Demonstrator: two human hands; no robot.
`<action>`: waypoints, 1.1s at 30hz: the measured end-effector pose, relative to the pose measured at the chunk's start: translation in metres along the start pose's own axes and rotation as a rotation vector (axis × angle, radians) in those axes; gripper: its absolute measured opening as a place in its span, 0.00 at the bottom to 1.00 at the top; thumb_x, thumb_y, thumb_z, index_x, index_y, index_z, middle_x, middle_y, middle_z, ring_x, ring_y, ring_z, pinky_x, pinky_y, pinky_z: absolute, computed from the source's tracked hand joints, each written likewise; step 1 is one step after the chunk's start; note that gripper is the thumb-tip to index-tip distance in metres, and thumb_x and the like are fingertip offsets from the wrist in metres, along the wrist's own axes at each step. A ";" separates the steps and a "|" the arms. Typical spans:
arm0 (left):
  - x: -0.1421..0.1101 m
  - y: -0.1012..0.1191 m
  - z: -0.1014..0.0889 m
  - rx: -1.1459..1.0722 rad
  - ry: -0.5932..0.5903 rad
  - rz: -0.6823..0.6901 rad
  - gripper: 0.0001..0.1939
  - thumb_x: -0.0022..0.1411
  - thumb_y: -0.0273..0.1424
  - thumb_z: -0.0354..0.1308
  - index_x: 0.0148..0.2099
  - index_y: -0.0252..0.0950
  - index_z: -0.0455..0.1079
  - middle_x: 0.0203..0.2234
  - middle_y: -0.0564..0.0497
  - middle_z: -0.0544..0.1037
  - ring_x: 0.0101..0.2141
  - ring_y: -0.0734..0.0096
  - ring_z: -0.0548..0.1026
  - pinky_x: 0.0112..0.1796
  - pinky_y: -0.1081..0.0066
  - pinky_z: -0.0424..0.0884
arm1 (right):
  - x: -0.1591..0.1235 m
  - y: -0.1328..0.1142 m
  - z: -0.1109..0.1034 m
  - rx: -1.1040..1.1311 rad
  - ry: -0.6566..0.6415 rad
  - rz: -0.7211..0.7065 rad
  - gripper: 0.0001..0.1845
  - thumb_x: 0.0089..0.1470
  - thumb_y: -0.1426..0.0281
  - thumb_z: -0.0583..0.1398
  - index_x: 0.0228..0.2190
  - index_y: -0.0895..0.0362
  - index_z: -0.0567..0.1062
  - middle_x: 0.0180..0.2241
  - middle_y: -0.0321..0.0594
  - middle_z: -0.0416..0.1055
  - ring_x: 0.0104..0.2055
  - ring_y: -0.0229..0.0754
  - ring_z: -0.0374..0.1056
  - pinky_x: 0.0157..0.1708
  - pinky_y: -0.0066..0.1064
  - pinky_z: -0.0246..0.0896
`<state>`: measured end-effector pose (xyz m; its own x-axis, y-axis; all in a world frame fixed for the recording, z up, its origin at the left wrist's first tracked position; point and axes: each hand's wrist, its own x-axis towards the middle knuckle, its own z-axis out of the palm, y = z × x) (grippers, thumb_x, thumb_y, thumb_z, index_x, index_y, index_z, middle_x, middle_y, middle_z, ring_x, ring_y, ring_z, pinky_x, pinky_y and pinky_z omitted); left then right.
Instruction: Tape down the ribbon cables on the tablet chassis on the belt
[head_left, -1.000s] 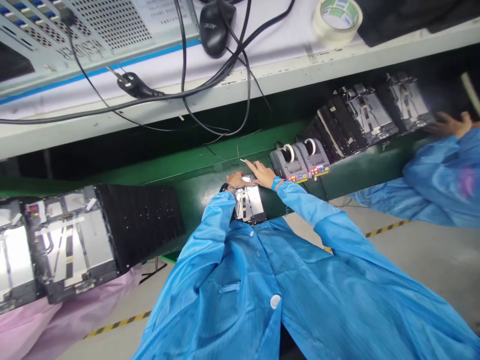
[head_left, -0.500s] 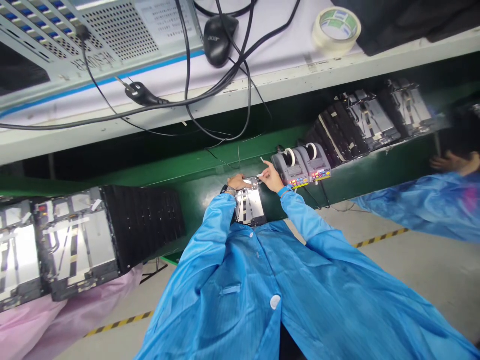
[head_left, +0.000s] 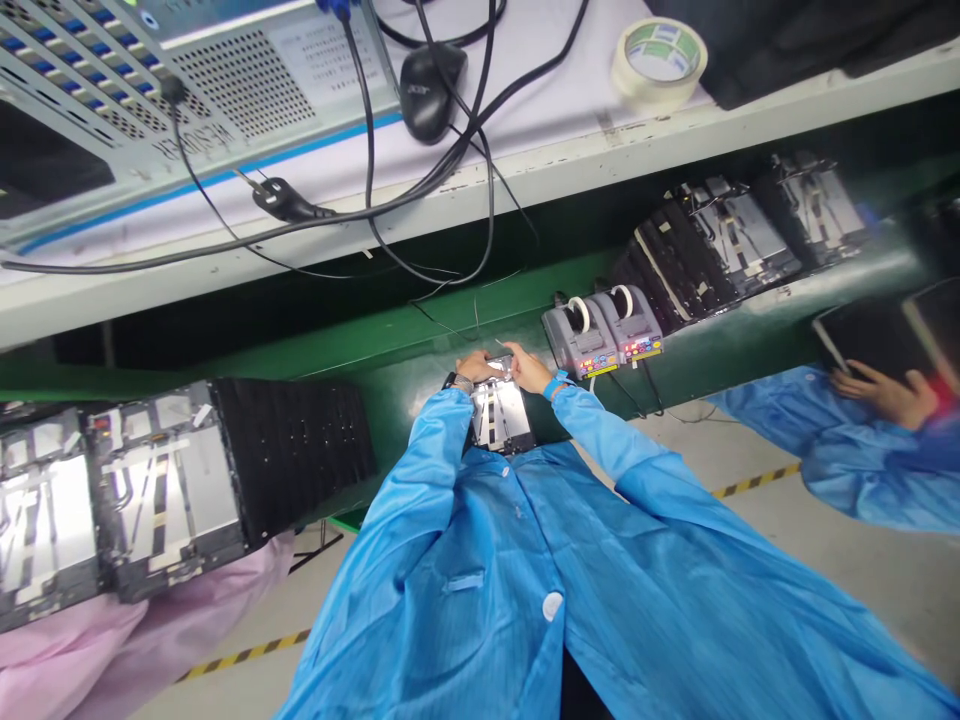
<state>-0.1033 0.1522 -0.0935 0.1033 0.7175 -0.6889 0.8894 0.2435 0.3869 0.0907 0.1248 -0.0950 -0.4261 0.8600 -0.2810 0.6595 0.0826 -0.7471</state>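
My left hand (head_left: 475, 366) rests on the top edge of a flat metal-backed panel (head_left: 500, 417), a tablet-sized unit with black strips on a silver face, lying on the green conveyor belt (head_left: 420, 400). My right hand (head_left: 529, 368) reaches in from the other side, its fingertips pinched near the panel's edge. They seem to hold a thin white strip, probably tape, though it is small and hard to see. Both hands nearly meet. My blue coat sleeves hide the panel's lower part.
Two tape dispensers (head_left: 602, 328) stand just right of my hands. Similar panels (head_left: 169, 490) sit on the belt to the left, and more (head_left: 739, 232) to the right. A co-worker's hand (head_left: 885, 395) holds a dark panel (head_left: 870, 340). Above lies a white shelf (head_left: 525, 170) with cables, a mouse (head_left: 427, 95) and a tape roll (head_left: 658, 65).
My right hand has moved left, closer to my left hand, over the panel's edge. The co-worker's hand has dropped lower and now shows a dark panel. The view has tilted slightly.
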 end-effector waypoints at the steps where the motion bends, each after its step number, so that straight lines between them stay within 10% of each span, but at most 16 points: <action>1: 0.000 0.000 0.000 -0.001 -0.001 0.003 0.43 0.46 0.55 0.69 0.61 0.40 0.70 0.59 0.42 0.76 0.58 0.50 0.73 0.62 0.54 0.58 | 0.000 -0.001 0.000 -0.008 0.002 0.006 0.44 0.50 0.82 0.59 0.67 0.56 0.57 0.33 0.34 0.75 0.33 0.39 0.69 0.37 0.27 0.62; 13: 0.001 0.001 -0.001 0.008 0.000 -0.004 0.45 0.43 0.60 0.69 0.60 0.42 0.71 0.59 0.43 0.75 0.59 0.49 0.73 0.62 0.56 0.59 | -0.002 -0.017 0.001 -0.217 -0.010 0.057 0.49 0.56 0.75 0.65 0.71 0.53 0.50 0.40 0.44 0.78 0.41 0.49 0.74 0.41 0.33 0.66; 21: 0.000 0.002 -0.004 0.014 -0.017 -0.011 0.45 0.43 0.57 0.70 0.60 0.41 0.71 0.57 0.41 0.77 0.59 0.46 0.73 0.62 0.53 0.59 | 0.010 0.013 -0.022 -0.066 0.141 0.225 0.63 0.40 0.59 0.76 0.70 0.53 0.53 0.46 0.47 0.75 0.45 0.52 0.74 0.46 0.41 0.68; 29: -0.006 0.006 -0.011 -0.025 -0.026 0.007 0.42 0.44 0.55 0.71 0.59 0.42 0.72 0.58 0.44 0.77 0.58 0.51 0.74 0.60 0.59 0.64 | -0.019 0.008 0.030 0.077 0.276 0.209 0.55 0.48 0.65 0.68 0.70 0.56 0.49 0.46 0.45 0.71 0.46 0.50 0.72 0.48 0.43 0.69; 33: -0.028 -0.005 -0.017 -0.143 0.243 0.082 0.30 0.59 0.47 0.65 0.60 0.42 0.71 0.59 0.45 0.75 0.60 0.58 0.70 0.59 0.64 0.65 | -0.037 0.000 0.044 0.121 0.329 0.236 0.58 0.48 0.65 0.68 0.71 0.57 0.44 0.53 0.52 0.67 0.49 0.53 0.70 0.51 0.49 0.68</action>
<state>-0.1184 0.1424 -0.0657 0.0471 0.8695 -0.4916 0.8090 0.2555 0.5293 0.0786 0.0710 -0.1109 -0.0383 0.9648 -0.2600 0.6293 -0.1789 -0.7563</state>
